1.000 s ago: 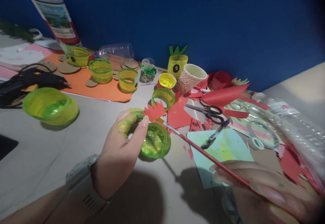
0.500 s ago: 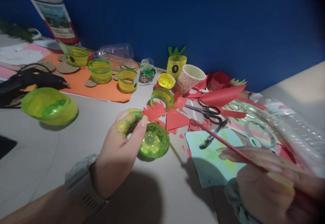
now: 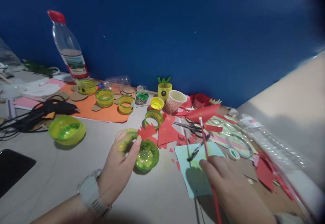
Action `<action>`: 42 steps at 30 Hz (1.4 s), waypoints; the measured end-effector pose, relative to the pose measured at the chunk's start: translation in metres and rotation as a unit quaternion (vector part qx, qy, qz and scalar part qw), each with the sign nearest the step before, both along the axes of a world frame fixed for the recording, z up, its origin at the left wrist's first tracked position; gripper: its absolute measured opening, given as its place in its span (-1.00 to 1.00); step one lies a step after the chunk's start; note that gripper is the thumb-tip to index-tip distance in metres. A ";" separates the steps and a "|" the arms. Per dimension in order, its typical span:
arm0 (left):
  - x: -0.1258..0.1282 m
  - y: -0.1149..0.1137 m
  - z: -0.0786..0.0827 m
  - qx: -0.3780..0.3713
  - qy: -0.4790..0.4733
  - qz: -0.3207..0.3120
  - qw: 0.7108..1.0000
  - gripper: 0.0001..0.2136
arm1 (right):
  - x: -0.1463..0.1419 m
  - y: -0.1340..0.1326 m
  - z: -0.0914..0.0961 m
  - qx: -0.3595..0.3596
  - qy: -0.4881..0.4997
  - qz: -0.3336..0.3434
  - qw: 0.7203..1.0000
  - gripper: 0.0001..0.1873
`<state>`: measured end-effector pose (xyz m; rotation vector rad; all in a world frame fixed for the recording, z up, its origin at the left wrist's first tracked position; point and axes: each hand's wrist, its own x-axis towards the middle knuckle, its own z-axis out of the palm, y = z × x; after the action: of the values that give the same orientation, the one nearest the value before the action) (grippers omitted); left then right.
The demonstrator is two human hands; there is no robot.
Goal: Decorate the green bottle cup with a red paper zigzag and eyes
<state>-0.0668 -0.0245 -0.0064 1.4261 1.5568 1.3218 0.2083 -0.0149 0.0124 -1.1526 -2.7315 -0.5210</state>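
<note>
My left hand point(image 3: 120, 164), its index finger smeared with green and yellow paint, pinches a jagged-edged piece of red paper point(image 3: 146, 131) between thumb and fingers. Just below that paper, a green-painted plastic bottle base point(image 3: 147, 156) stands on the table beside my thumb. My right hand point(image 3: 225, 183) closes around a red-handled paintbrush point(image 3: 203, 132), bristles pointing up, above a light blue paper point(image 3: 182, 156). On that paper lies a black cutter-like tool point(image 3: 194, 153). A green-yellow ring point(image 3: 153, 118) and scissors point(image 3: 194, 127) are a little farther back.
A yellow paint cup point(image 3: 156, 103), a green paint cup point(image 3: 142, 97) and a patterned paper cup point(image 3: 175, 101) stand near the blue wall. At left are a glue gun point(image 3: 61, 107), a green bowl point(image 3: 67, 131) and a phone point(image 3: 15, 170). A plastic bottle point(image 3: 269, 142) lies at right.
The paintbrush has swung from slanting toward the red paper to nearly upright, with my right hand now over the blue paper. My left hand still holds the red piece. The view has tilted up.
</note>
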 end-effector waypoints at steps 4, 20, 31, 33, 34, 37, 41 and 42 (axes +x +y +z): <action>0.000 -0.001 0.002 0.024 0.021 -0.015 0.999 -0.82 | -0.007 -0.014 -0.023 -0.020 -0.049 -0.022 0.998 -0.59; -0.010 -0.001 0.005 0.129 0.118 0.009 0.985 -0.89 | -0.031 -0.024 -0.028 0.023 -0.202 -0.025 0.979 -0.33; -0.032 0.010 0.010 0.242 0.249 -0.107 0.932 -0.89 | -0.069 0.015 0.065 -0.136 0.146 -0.026 0.979 -0.53; -0.032 0.011 0.008 0.246 0.256 -0.112 0.928 -0.89 | -0.092 0.030 0.065 -0.207 0.204 0.006 0.957 -0.61; -0.032 0.011 0.007 0.245 0.258 -0.110 0.928 -0.89 | -0.102 0.037 0.062 -0.237 0.225 0.015 0.945 -0.70; -0.031 0.013 0.003 0.234 0.261 -0.093 0.932 -0.90 | -0.122 0.052 0.048 -0.286 0.262 0.027 0.921 -0.88; -0.028 0.015 -0.001 0.202 0.253 -0.061 0.944 -0.89 | -0.126 0.057 0.036 -0.267 0.292 0.039 0.917 -0.88; -0.028 0.014 -0.002 0.191 0.252 -0.054 0.947 -0.87 | -0.125 0.058 0.035 -0.262 0.296 0.043 0.918 -0.88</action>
<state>-0.0945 -0.0100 -0.0080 2.1983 1.5447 1.3051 0.0831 0.0427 0.0471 -1.0433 -2.3950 0.5340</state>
